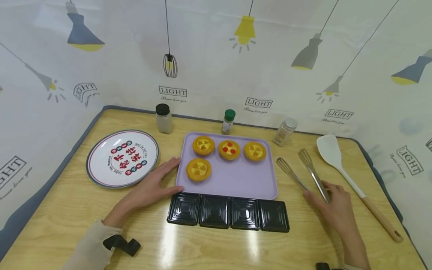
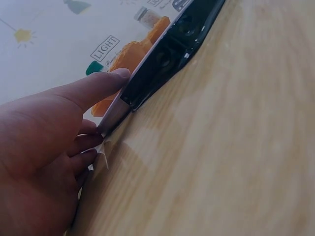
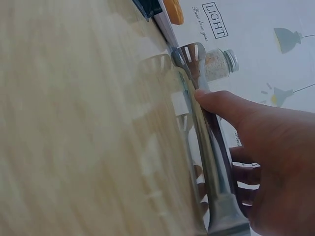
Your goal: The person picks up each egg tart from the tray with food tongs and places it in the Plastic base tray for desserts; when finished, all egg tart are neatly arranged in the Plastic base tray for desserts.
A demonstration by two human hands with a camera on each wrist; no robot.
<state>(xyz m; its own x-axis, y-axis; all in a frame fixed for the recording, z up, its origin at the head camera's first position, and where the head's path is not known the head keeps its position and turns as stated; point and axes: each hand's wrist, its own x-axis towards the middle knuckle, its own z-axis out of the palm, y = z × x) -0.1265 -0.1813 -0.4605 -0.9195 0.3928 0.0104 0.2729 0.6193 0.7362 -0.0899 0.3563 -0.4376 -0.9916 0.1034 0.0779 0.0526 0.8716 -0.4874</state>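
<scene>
One lamp-printed sheet (image 1: 209,45), from 9 through 12 to 3 o'clock, with a dark border where it meets a wood-grain table (image 1: 155,247). Mid-table, a lilac tray (image 1: 236,182), long axis from 9 to 3; at its 9 o'clock, apart, a round plate (image 1: 122,158). Near the 3 o'clock border, a white spatula (image 1: 351,180), wooden handle toward 5. Just beside the tray's 6 o'clock edge, a row of four black lids (image 1: 215,212), then open wood nearer.

Left hand (image 1: 152,189) with thumb and fingers spread, touching the tray's rim at 8 to 9 o'clock. Right hand (image 1: 339,208) at the tray's 4 o'clock, pinching slotted metal tongs (image 1: 315,174) between thumb and fingers.

Tongs between tray and spatula, slotted ends parted, toward 11; long axis from 11 to 5. Four tarts (image 1: 198,170) on the tray: three along 12, one toward 9. Beyond, a black-capped jar (image 1: 164,122) at 10, silver-capped shaker (image 1: 284,133) at 2, green-capped bottle (image 1: 227,123) at 12.
</scene>
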